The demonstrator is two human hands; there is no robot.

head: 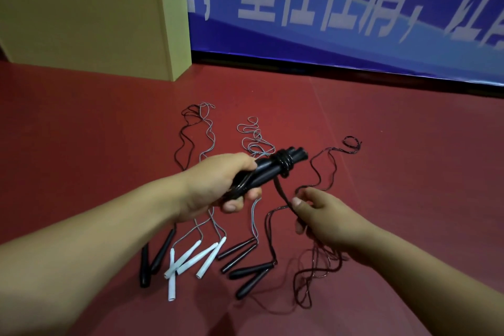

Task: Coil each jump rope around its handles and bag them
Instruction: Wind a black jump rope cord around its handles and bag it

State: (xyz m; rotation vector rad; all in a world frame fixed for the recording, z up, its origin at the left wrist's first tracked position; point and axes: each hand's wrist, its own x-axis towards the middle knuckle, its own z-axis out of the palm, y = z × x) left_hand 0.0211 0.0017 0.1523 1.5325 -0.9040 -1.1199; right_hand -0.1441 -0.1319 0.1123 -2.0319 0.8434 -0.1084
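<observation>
Red floor (pixel 381 123) meets blue banner (pixel 354 43); cardboard box (pixel 81 13) stands left.

Looks like a sports hall or gym. Smooth red sports flooring (pixel 381 123) underfoot, with a faint seam running across it. Along the far edge, a long blue banner (pixel 341 8) printed with large white Chinese characters. Beside it, a big tan cardboard box (pixel 90 13). Several jump ropes (pixel 207 185) strewn on the floor.
</observation>
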